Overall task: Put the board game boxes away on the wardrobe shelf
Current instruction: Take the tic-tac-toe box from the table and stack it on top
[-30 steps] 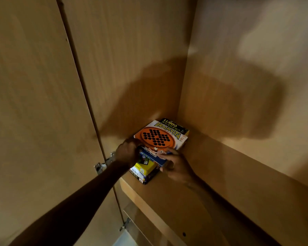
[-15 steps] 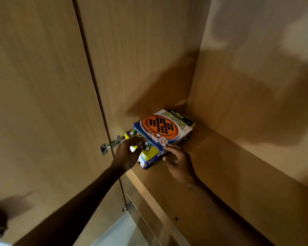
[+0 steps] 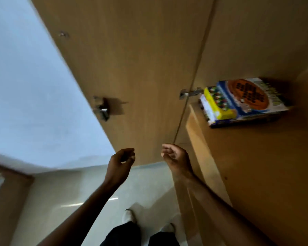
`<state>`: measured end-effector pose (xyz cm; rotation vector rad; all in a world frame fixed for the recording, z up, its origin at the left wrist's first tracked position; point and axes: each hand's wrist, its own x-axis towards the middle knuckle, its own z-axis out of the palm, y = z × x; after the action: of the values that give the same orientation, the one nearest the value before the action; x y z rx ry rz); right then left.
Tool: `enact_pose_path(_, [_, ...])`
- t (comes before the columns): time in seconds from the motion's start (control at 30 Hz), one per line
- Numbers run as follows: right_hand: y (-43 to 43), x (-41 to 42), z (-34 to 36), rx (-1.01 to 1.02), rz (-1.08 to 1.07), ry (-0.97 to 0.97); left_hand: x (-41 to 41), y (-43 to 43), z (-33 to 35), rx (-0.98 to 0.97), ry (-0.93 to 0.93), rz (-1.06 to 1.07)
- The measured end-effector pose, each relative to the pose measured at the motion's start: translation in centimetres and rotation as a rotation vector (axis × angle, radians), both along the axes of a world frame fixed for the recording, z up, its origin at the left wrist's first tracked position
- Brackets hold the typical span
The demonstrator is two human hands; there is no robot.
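Observation:
A stack of board game boxes [image 3: 242,102] lies on the wooden wardrobe shelf [image 3: 256,166], in its far left corner; the top box is blue and white with an orange peg board printed on it, and a yellow one sits under it. My left hand [image 3: 121,162] and my right hand [image 3: 174,158] hang in front of the shelf's edge, well below and left of the boxes. Both hold nothing, with the fingers loosely curled and apart.
The open wardrobe door [image 3: 132,68] stands to the left, with a metal hinge [image 3: 190,93] beside the boxes and another fitting [image 3: 101,109] at its outer edge. Below are a pale tiled floor [image 3: 60,192] and my legs and feet [image 3: 137,228].
Both hands let go of the boxes and drew back out of the wardrobe. The stack stays on the shelf. The view swung down and left, showing the door and floor.

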<state>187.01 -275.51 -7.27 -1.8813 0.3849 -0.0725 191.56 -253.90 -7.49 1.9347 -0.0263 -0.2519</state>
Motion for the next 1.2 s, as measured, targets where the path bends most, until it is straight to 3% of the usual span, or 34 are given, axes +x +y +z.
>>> enact_pose_path(0.47, [35.4,0.9,0.7,0.009,0.622,0.07,-11.3,34.3,0.4,-0.072,-0.008,0.614])
enact_pose_path(0.7, [54.7,-2.2,1.8,-0.014,1.026,0.053,-21.8,48.1,1.2,-0.138,-0.051,1.07])
enact_pose_path(0.9, [71.9,-8.6,0.8,-0.047,1.429,0.072,-32.4,58.6,-0.3,-0.159,-0.083,1.466])
enact_pose_path(1.2, [94.0,-22.6,0.5,-0.099,1.897,0.044,-47.5,71.3,0.1,-0.158,-0.104,1.889])
